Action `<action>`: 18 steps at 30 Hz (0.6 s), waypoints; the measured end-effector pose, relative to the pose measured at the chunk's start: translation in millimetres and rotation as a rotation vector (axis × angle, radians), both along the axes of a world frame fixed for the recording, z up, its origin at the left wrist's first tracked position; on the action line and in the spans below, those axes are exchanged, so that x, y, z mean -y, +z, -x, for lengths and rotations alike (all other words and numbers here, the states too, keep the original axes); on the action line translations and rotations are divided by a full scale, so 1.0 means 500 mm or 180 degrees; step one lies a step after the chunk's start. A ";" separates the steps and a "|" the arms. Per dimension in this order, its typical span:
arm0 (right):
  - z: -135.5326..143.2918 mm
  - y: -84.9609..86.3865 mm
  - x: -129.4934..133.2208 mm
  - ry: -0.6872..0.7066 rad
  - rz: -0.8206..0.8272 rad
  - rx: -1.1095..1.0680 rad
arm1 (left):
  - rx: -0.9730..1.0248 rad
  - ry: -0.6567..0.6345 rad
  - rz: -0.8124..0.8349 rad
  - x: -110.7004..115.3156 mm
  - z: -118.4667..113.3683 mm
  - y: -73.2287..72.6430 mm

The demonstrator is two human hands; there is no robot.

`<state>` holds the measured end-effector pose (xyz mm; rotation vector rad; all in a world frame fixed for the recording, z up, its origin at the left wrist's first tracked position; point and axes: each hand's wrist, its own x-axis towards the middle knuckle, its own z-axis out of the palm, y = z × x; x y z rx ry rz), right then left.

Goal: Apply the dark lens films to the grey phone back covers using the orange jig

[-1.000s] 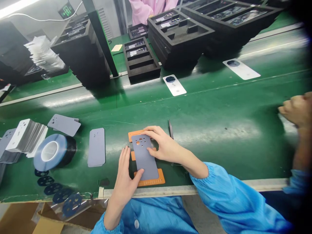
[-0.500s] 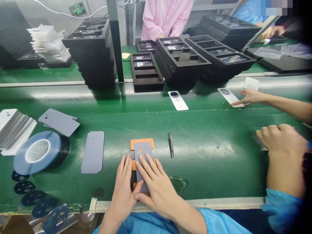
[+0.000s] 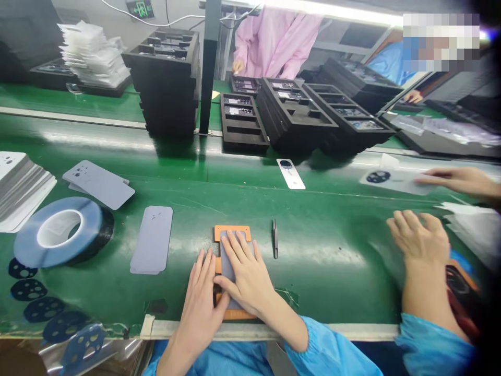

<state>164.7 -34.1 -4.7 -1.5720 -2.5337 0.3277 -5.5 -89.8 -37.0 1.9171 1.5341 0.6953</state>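
A grey phone-shaped sheet (image 3: 227,269) lies in an orange jig (image 3: 232,233) near the front of the bench. My right hand (image 3: 250,277) rests flat on it, fingers spread toward its top end and hiding most of it. My left hand (image 3: 203,303) lies flat along the jig's left side, fingers straight, its thumb near the lower left of the sheet. To the right of the jig lies a pair of dark tweezers (image 3: 275,239). A small stack of similar grey sheets (image 3: 152,240) is on the left.
A blue tape roll (image 3: 29,240), fanned white sheets (image 3: 25,190) and more grey sheets (image 3: 102,183) lie left. Black trays (image 3: 245,133) stand behind. A co-worker's hand (image 3: 465,183) holds a white panel (image 3: 407,183); another hand (image 3: 420,243) is near my right.
My right hand has slid up the sheet and now covers its holes. The co-worker on the right has lifted the white panel off the bench. The camera view has shifted slightly.
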 end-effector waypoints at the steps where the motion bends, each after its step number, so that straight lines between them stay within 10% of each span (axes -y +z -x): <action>1: -0.003 0.001 -0.001 0.0004 0.0060 -0.0031 | 0.0034 0.0018 -0.0025 0.000 0.000 -0.001; 13: -0.072 0.030 0.130 0.0553 0.0233 -0.0102 | 0.0343 0.0226 -0.0109 0.004 -0.006 -0.023; 18: -0.095 0.010 0.127 -0.0072 0.0168 -0.0379 | 0.0432 0.0200 -0.0045 0.004 -0.006 -0.020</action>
